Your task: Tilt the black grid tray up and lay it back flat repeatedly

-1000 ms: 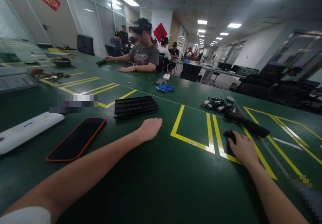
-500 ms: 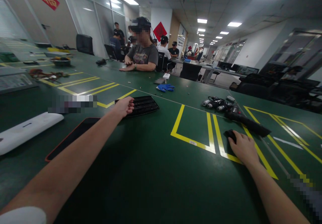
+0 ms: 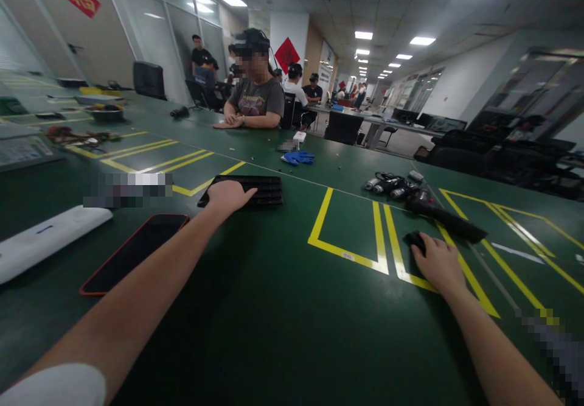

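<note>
My left hand [image 3: 228, 196] lies palm down over the left part of a flat black keyboard [image 3: 269, 192] with rows across it. Its thumb points out to the right, while the other fingers are hidden behind the back of the hand. Farther right, my right hand [image 3: 441, 265] is curved over a small black computer mouse [image 3: 415, 240], whose front end shows past the fingers. Mouse and hand rest on the green table [image 3: 292, 308]. Beside my left forearm lies a dark-screened phone or tablet [image 3: 137, 254] with an orange-red edge.
A long white case [image 3: 50, 238] lies at far left. Yellow tape [image 3: 349, 256] outlines areas on the table. Black cabled parts [image 3: 392, 185] and a dark tube-like thing [image 3: 451, 220] lie beyond my right hand. A blue glove [image 3: 298, 158] lies ahead; a person [image 3: 255, 92] sits opposite.
My left hand has turned from curled fingers at the keyboard to palm down with the thumb out. The keyboard's angle has shifted slightly. My right hand stays on the mouse.
</note>
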Tool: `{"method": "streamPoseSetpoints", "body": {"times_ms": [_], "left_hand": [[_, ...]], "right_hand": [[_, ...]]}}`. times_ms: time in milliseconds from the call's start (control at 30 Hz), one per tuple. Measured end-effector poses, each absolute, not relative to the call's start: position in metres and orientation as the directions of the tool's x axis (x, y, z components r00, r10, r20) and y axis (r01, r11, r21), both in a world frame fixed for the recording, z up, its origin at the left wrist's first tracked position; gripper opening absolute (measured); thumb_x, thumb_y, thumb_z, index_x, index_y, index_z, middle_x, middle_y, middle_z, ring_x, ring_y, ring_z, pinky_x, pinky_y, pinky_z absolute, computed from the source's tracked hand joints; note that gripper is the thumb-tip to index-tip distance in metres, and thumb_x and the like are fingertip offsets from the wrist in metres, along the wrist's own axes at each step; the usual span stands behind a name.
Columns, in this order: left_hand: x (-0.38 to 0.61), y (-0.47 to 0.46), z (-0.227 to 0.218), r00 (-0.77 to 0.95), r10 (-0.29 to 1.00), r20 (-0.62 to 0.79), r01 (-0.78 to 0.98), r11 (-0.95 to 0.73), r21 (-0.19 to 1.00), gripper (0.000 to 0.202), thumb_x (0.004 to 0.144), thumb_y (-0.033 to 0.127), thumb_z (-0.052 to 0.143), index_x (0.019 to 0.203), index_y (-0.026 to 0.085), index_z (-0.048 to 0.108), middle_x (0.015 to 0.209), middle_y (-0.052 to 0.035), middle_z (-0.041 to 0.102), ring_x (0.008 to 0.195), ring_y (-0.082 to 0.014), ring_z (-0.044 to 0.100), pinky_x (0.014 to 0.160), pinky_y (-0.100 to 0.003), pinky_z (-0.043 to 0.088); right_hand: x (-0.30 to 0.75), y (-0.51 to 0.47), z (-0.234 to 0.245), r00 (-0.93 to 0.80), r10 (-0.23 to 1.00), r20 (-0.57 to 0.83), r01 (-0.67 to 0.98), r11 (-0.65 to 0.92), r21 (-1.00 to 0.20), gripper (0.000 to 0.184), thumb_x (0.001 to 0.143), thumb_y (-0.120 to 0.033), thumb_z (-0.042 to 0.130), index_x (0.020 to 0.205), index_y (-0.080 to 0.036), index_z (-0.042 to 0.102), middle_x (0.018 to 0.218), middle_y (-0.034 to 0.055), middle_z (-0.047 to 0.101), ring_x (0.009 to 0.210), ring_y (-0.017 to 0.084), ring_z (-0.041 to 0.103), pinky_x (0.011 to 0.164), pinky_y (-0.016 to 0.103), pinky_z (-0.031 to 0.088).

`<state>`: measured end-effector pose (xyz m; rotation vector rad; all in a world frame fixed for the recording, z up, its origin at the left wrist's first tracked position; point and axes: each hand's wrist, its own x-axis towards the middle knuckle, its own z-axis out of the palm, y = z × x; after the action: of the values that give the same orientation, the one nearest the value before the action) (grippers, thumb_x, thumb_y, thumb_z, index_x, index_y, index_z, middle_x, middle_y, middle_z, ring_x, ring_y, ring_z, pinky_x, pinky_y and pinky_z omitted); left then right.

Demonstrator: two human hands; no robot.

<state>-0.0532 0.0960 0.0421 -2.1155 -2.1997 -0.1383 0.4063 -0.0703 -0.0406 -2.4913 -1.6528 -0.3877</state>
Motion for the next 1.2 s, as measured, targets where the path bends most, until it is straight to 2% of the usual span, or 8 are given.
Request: {"method": "streamPoseSetpoints", "body": {"times_ms": [300, 500, 567, 633, 733, 833, 1000, 1200], "left_hand": [[-0.045, 0.111, 0.045, -0.004, 0.993, -0.117, 1.0, 0.004, 0.0, 0.063, 0.076, 0.059, 0.048, 0.106, 0.007, 0.067, 0.116, -0.0239, 0.061, 0.109, -0.0401, 0.055, 0.084, -0.044, 0.044], [-0.042, 0.106, 0.038, 0.151, 0.986, -0.068, 0.988, -0.151, 0.005, 0.07, 0.069, 0.069, 0.05, 0.098, 0.007, 0.066, 0.107, -0.024, 0.064, 0.099, -0.0369, 0.06, 0.077, -0.038, 0.047], [-0.034, 0.1, 0.035, 0.171, 0.985, -0.014, 0.985, -0.17, 0.029, 0.07, 0.069, 0.07, 0.049, 0.096, 0.008, 0.065, 0.104, -0.0234, 0.065, 0.097, -0.0355, 0.061, 0.076, -0.037, 0.047], [-0.021, 0.087, 0.032, 0.199, 0.979, 0.051, 0.972, -0.204, 0.117, 0.069, 0.069, 0.072, 0.048, 0.094, 0.009, 0.063, 0.1, -0.021, 0.065, 0.093, -0.0333, 0.061, 0.073, -0.036, 0.046], [0.007, 0.056, 0.026, 0.323, 0.938, 0.127, 0.869, -0.347, 0.352, 0.063, 0.072, 0.069, 0.047, 0.096, 0.012, 0.059, 0.096, -0.0144, 0.065, 0.085, -0.0268, 0.061, 0.068, -0.033, 0.045], [0.033, 0.02, 0.02, 0.474, 0.86, 0.188, 0.682, -0.494, 0.539, 0.057, 0.075, 0.066, 0.048, 0.099, 0.014, 0.055, 0.092, -0.0096, 0.063, 0.078, -0.0217, 0.059, 0.063, -0.031, 0.043], [0.048, -0.014, 0.008, 0.615, 0.739, 0.275, 0.449, -0.615, 0.648, 0.062, 0.074, 0.072, 0.044, 0.098, 0.015, 0.051, 0.089, -0.0077, 0.059, 0.074, -0.0199, 0.055, 0.059, -0.03, 0.041], [0.038, -0.022, 0.004, 0.64, 0.699, 0.32, 0.395, -0.656, 0.643, 0.069, 0.075, 0.075, 0.036, 0.102, 0.014, 0.049, 0.092, -0.0109, 0.058, 0.081, -0.0232, 0.056, 0.064, -0.033, 0.044]], "right_hand": [[0.408, -0.069, -0.044, 0.375, 0.884, 0.281, 0.922, -0.386, -0.014, 0.057, 0.087, -0.044, 0.029, 0.128, -0.01, 0.048, 0.12, 0.0204, 0.056, 0.112, 0.036, 0.046, 0.089, 0.05, 0.042], [0.409, -0.071, -0.041, 0.408, 0.873, 0.267, 0.913, -0.395, -0.103, 0.054, 0.087, -0.041, 0.03, 0.129, -0.012, 0.047, 0.121, 0.019, 0.055, 0.115, 0.037, 0.044, 0.088, 0.052, 0.043], [0.395, -0.07, -0.034, 0.411, 0.869, 0.276, 0.908, -0.36, -0.217, 0.053, 0.086, -0.04, 0.034, 0.129, -0.011, 0.047, 0.12, 0.0186, 0.056, 0.116, 0.037, 0.044, 0.091, 0.053, 0.042], [0.367, -0.067, -0.027, 0.381, 0.876, 0.296, 0.884, -0.251, -0.395, 0.055, 0.084, -0.042, 0.04, 0.129, -0.011, 0.045, 0.119, 0.0183, 0.056, 0.116, 0.035, 0.045, 0.094, 0.052, 0.041], [0.308, -0.067, -0.02, 0.256, 0.909, 0.328, 0.737, 0.036, -0.675, 0.054, 0.08, -0.041, 0.049, 0.127, -0.016, 0.043, 0.118, 0.0144, 0.056, 0.112, 0.03, 0.05, 0.098, 0.051, 0.04], [0.259, -0.076, -0.02, 0.073, 0.941, 0.33, 0.519, 0.247, -0.819, 0.053, 0.08, -0.04, 0.054, 0.127, -0.022, 0.038, 0.123, 0.0107, 0.051, 0.115, 0.025, 0.05, 0.1, 0.047, 0.04], [0.239, -0.097, -0.025, -0.017, 0.923, 0.384, 0.43, 0.353, -0.831, 0.033, 0.081, -0.036, 0.053, 0.111, -0.023, 0.047, 0.108, 0.0085, 0.056, 0.1, 0.023, 0.055, 0.089, 0.044, 0.049], [0.241, -0.102, -0.027, -0.083, 0.9, 0.428, 0.479, 0.413, -0.775, 0.044, 0.081, -0.032, 0.052, 0.123, -0.021, 0.045, 0.112, 0.0105, 0.057, 0.104, 0.027, 0.054, 0.092, 0.046, 0.047]]}}
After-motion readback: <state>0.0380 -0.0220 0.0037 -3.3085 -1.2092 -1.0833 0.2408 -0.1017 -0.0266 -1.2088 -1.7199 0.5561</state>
